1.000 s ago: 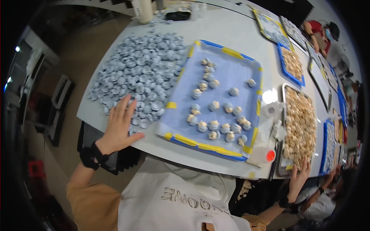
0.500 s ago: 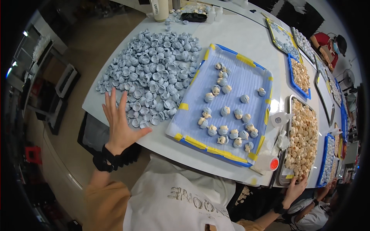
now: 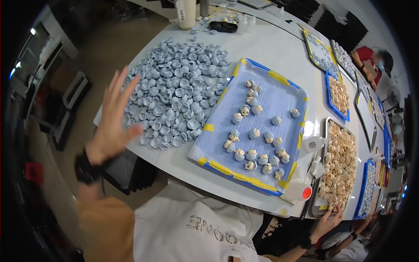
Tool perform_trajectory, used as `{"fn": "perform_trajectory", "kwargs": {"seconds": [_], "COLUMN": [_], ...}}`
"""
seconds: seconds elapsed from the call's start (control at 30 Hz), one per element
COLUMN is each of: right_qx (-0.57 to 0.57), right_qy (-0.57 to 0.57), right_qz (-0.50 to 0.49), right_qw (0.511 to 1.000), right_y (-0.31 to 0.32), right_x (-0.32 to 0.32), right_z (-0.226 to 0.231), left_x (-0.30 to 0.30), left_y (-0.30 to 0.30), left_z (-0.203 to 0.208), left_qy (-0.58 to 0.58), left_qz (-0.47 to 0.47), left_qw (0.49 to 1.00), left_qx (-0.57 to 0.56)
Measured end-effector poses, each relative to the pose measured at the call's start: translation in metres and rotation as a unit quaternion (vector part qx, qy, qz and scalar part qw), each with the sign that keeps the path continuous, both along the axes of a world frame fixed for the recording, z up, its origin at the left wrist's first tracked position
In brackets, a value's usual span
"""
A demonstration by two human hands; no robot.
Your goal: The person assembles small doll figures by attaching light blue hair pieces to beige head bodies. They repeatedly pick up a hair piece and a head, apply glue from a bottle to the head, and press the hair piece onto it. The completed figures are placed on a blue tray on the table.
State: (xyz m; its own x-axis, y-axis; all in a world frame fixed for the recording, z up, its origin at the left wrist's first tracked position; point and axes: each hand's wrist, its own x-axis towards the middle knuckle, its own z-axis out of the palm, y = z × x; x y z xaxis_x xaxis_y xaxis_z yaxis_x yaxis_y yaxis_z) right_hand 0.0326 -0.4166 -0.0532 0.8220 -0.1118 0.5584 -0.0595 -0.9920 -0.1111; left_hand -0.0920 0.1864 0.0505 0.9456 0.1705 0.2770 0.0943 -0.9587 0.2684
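Observation:
My left hand point(image 3: 111, 120) is raised beside the left side of a large heap of pale blue, hollow, cup-like shells point(image 3: 174, 87). Its fingers are stretched out and spread, slightly blurred, with nothing in them. Far to the right, my right hand point(image 3: 326, 223) reaches the near end of a metal tray point(image 3: 316, 208) full of small cream-coloured pieces point(image 3: 338, 170). Its fingers are parted, with the tips at the nearest pieces. Between the hands lies a blue tray point(image 3: 235, 178) lined with a pale sheet and yellow tape. Several small doll heads point(image 3: 254, 133) with blue shells stand on it.
A squeeze bottle point(image 3: 315, 143) and a red-capped container point(image 3: 301, 191) stand between the two trays. A tall cup point(image 3: 185, 15) and a black case point(image 3: 222, 27) are at the table's far side. More filled trays point(image 3: 338, 97) line the right; a co-worker in red point(image 3: 369, 63) works there.
My left hand has lifted and moved left, away from the heap's near edge. My right hand has shifted slightly left and down in the picture, still at the metal tray. The whole view has moved slightly.

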Motion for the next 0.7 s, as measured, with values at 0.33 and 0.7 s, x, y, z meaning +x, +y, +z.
{"fn": "perform_trajectory", "kwargs": {"seconds": [0.33, 0.7], "right_qx": [-0.001, 0.022], "right_qy": [0.001, 0.012], "right_qz": [-0.041, -0.018], "right_qw": [0.999, 1.000], "right_y": [-0.003, -0.006], "right_x": [-0.009, -0.018], "right_z": [-0.015, -0.022], "left_x": [0.079, 0.039], "left_y": [0.111, 0.086], "left_z": [-0.047, -0.064], "left_qy": [0.295, 0.257], "left_qz": [0.078, 0.070], "left_qw": [0.952, 0.964], "left_qx": [0.026, 0.013]}}
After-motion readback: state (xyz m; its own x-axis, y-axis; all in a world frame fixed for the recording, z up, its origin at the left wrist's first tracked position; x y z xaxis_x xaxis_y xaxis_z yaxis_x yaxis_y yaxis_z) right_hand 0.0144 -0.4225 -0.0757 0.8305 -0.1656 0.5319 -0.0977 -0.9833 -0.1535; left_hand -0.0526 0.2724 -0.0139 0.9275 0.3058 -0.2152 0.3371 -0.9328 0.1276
